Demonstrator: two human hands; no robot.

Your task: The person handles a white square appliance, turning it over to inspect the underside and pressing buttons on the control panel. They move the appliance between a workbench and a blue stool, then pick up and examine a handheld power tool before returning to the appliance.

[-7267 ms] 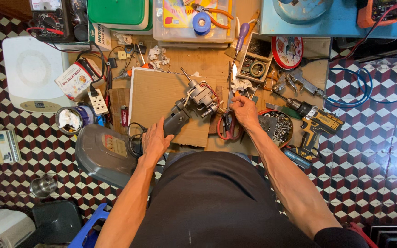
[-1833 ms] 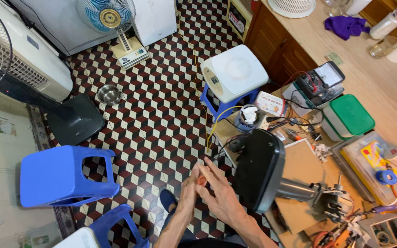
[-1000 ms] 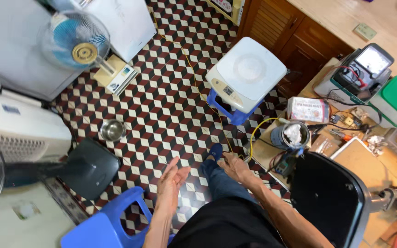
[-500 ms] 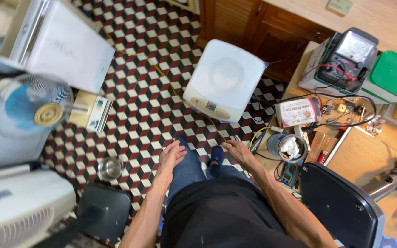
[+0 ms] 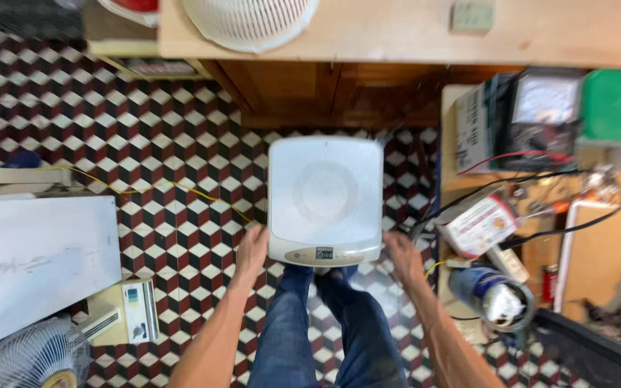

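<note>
white cooktop (image 5: 325,201), control edge toward wearer

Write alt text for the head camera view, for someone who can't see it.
Seen from above, a person's left hand and right hand reach to either side of a flat white square appliance with a faint ring on top, above a red, black and white checkered tile floor. A cluttered wooden workbench stands on the right.

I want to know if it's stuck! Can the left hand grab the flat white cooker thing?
Probably yes. The left hand is already at the near left corner of the white cooktop, open, with only bare tiled floor beside it and nothing in between.
</note>
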